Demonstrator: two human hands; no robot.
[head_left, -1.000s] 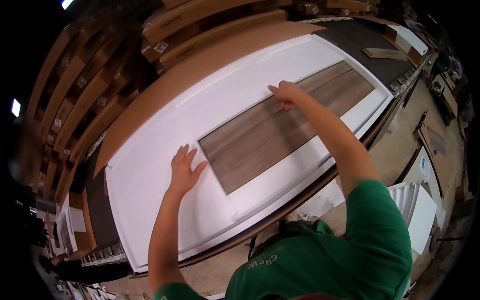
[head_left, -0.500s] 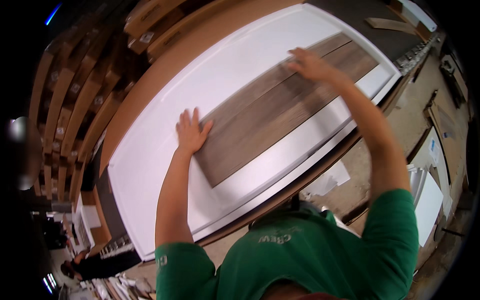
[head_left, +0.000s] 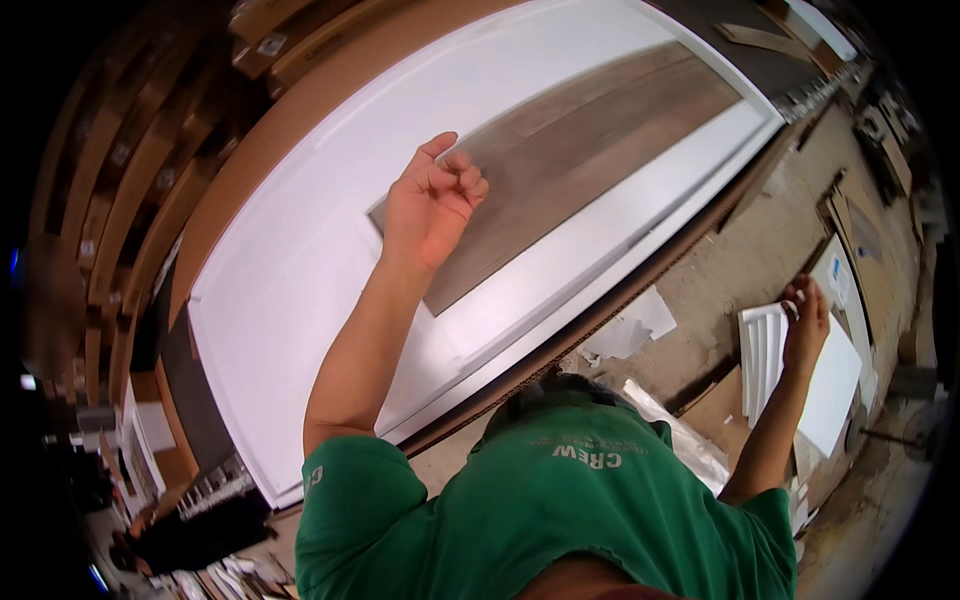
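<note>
Flat wood-look brown panels [head_left: 590, 150] lie side by side on a large white sheet with raised edges [head_left: 290, 290], inside a cardboard box. My left hand [head_left: 435, 205] is held above the panels' near-left corner, palm up. Its fingers are loosely curled and apart, with nothing in them. Far out to the right, my right hand [head_left: 806, 325] is at the top of several white flat sheets [head_left: 830, 385] standing together. Its fingers are slightly bent and apart over the sheets' upper edge; whether they touch it is unclear.
Long cardboard boxes [head_left: 130, 210] are stacked at the left. The box's brown edge [head_left: 590, 320] runs in front of me. White scraps [head_left: 635, 325] and cardboard pieces [head_left: 860, 250] lie on the floor at right. Another person [head_left: 200, 530] is at the lower left.
My left hand has lifted off the panels' left end and turned palm up. My right hand has left the panels and swung right to the white sheets. My view has shifted slightly.
</note>
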